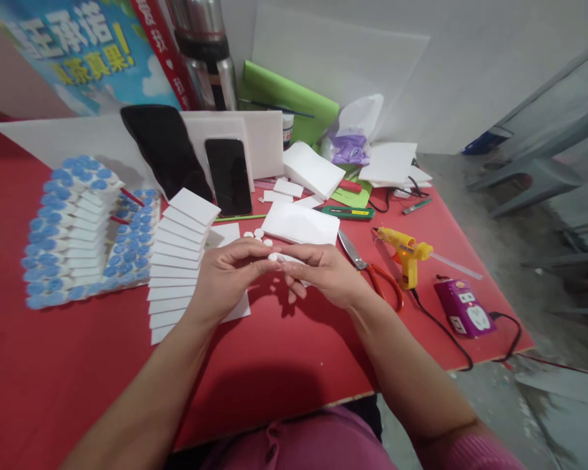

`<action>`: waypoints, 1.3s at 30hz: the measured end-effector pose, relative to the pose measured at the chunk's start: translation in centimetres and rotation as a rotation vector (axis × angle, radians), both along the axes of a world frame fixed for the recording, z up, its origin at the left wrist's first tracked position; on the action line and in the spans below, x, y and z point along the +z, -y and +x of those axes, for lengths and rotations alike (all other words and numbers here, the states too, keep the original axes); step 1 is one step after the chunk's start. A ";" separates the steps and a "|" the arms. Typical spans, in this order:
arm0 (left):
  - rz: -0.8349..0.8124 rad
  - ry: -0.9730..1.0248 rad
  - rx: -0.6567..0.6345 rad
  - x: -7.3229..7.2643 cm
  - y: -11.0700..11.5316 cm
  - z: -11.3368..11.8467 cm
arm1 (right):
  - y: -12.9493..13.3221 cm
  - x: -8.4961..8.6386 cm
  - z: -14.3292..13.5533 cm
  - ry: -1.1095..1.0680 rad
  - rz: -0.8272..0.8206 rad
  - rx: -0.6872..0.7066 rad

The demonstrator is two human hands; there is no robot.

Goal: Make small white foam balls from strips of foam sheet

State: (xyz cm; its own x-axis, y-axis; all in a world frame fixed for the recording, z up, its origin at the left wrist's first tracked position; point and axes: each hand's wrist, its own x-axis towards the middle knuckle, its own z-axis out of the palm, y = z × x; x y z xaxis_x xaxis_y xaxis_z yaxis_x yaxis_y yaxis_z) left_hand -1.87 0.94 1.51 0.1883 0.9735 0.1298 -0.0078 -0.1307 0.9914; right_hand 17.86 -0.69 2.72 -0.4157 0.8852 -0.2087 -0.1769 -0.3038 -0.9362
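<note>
My left hand [232, 271] and my right hand [326, 271] meet over the red table [274, 365]. Between the fingertips of both is a small white piece [276, 257], pinched from either side; its far part is hidden by my right fingers. Small white discs [259, 233] lie just beyond my left fingers. A stack of white boards [301, 222] rests behind my hands. To the left of my left hand, white cards [176, 267] are fanned out in overlapping steps, and a white sheet partly shows beneath my left hand.
Scissors [372, 267], a yellow glue gun [406, 254] and a purple power socket [465, 308] with cords lie right. A green cutter [347, 213] lies behind. Two phones [229, 176] lean on boards. Blue-and-white pieces [53, 241] stand at left; a steel flask [206, 59] is at the back.
</note>
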 end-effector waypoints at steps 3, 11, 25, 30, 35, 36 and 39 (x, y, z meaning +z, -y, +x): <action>0.012 -0.019 0.049 0.1 0.2 0.2 | 0.4 0.1 -0.7 0.081 0.028 -0.130; -0.031 0.048 0.047 -0.3 0.1 0.2 | 1.5 -0.3 -1.0 0.513 0.676 -0.284; -0.225 0.096 -0.066 0.2 -0.1 0.0 | 0.5 0.2 0.5 0.554 0.828 -0.063; -0.216 0.044 -0.071 0.9 0.1 0.0 | 0.3 0.2 0.7 0.401 0.698 -0.056; -0.105 -0.097 -0.004 0.6 0.5 0.5 | 0.2 -0.3 0.6 0.414 0.525 -0.083; -0.078 -0.118 0.017 0.4 0.5 0.5 | 0.1 -0.4 0.5 0.416 0.498 -0.101; -0.002 -0.161 0.038 0.1 0.6 0.6 | 0.0 -0.9 0.2 0.413 0.449 -0.157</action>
State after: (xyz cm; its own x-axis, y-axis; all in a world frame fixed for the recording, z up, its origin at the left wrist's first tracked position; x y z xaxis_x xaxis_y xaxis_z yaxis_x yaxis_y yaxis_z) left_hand -1.26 0.37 1.62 0.1699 0.9805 0.0989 0.1558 -0.1259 0.9797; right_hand 18.09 -0.68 1.82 -0.2385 0.9676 0.0825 0.2156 0.1355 -0.9670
